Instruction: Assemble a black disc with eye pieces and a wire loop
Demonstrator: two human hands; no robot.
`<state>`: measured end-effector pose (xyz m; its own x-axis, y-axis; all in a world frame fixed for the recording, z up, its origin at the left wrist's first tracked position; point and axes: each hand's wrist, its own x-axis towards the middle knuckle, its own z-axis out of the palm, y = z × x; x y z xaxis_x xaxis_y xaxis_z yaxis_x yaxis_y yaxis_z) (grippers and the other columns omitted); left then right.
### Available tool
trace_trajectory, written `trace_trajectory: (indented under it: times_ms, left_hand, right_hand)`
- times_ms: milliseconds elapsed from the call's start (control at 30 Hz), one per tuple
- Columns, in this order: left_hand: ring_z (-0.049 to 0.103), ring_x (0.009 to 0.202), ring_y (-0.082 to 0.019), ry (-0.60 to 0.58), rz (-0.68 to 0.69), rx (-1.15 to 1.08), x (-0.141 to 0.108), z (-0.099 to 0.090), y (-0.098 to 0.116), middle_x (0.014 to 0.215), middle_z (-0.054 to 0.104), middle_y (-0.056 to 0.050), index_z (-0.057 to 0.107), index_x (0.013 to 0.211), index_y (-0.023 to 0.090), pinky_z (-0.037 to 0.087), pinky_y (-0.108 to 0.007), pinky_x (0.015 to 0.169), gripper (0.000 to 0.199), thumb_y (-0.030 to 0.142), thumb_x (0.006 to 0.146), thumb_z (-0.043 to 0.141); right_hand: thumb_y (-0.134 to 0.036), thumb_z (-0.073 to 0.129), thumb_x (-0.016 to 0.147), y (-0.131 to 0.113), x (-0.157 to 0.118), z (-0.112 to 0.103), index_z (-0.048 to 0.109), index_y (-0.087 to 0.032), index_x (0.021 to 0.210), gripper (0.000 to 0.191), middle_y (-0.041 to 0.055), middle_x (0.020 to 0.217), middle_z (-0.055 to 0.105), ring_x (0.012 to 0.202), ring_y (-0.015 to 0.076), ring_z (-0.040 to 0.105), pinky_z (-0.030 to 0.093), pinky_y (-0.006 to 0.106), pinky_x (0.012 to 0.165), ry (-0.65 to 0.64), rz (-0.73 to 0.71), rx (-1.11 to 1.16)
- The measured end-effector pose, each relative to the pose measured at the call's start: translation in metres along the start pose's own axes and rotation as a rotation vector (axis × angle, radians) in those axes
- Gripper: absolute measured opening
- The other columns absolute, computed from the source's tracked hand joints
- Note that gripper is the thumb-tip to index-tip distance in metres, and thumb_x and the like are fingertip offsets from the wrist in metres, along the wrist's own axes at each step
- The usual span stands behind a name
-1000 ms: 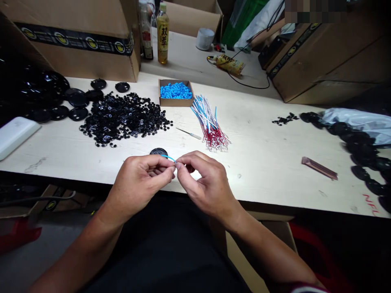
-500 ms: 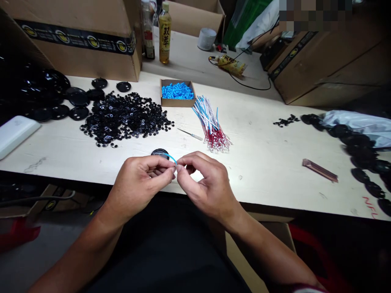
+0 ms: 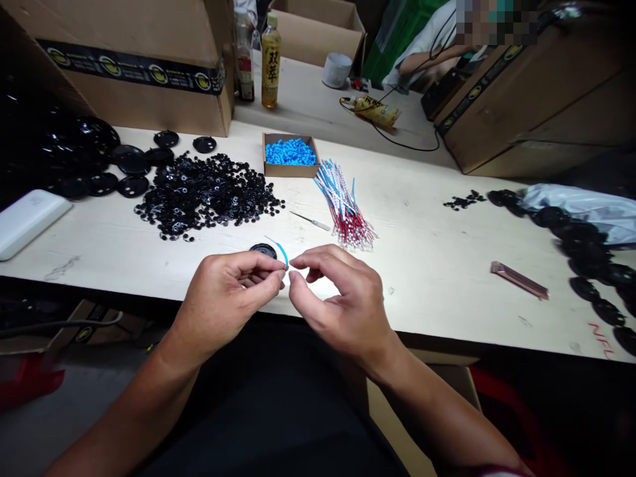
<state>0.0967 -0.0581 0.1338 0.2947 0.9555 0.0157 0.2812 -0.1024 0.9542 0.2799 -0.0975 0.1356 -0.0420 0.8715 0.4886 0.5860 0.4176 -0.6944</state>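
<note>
Blue wire (image 3: 281, 252) — seemingly pinched in left hand (image 3: 226, 298); right hand (image 3: 342, 298) apart, above pale workbench (image 3: 422, 291).

- The bottle (image 3: 271, 63) has two big Chinese characters, "双萃", on its label.
- Red handwritten letters (image 3: 601, 341), I think "NFL", stand on the surface (image 3: 437, 285) near its front right edge.
- The black tape (image 3: 129, 73) on the carton (image 3: 124, 40) shows a repeated yellow oval logo, but its words are too small to read.
- The label of the other bottle (image 3: 244, 66) and the yellow packet (image 3: 375, 111) cannot be read.
</note>
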Motion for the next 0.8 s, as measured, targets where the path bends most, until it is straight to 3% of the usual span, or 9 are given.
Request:
trace_trajectory:
  times_ms: [533, 800]
  left_hand:
    - [0.075, 0.071, -0.015, -0.013, 0.049, 0.048, -0.009, 0.000, 0.010, 0.082, 0.084, -0.001, 0.087, 0.094, 0.018, 0.058, -0.020, 0.066, 0.012, 0.023, 0.089, 0.077]
    - [0.076, 0.073, -0.016, -0.017, 0.014, 0.054, -0.011, -0.002, 0.006, 0.087, 0.085, -0.002, 0.087, 0.097, 0.020, 0.057, -0.021, 0.066, 0.013, 0.026, 0.089, 0.079]
  right_hand:
    - [-0.015, 0.062, 0.096, -0.005, -0.002, 0.000, 0.074, -0.020, 0.093, 0.013, 0.0076, 0.088, 0.076, 0.082, 0.0226, 0.071, 0.056, 0.038, 0.074, -0.042, -0.051, -0.121]
    - [-0.012, 0.060, 0.096, 0.000, 0.004, -0.005, 0.069, -0.023, 0.090, 0.015, 0.0037, 0.085, 0.071, 0.078, 0.0189, 0.067, 0.054, 0.034, 0.073, -0.063, -0.062, -0.030]
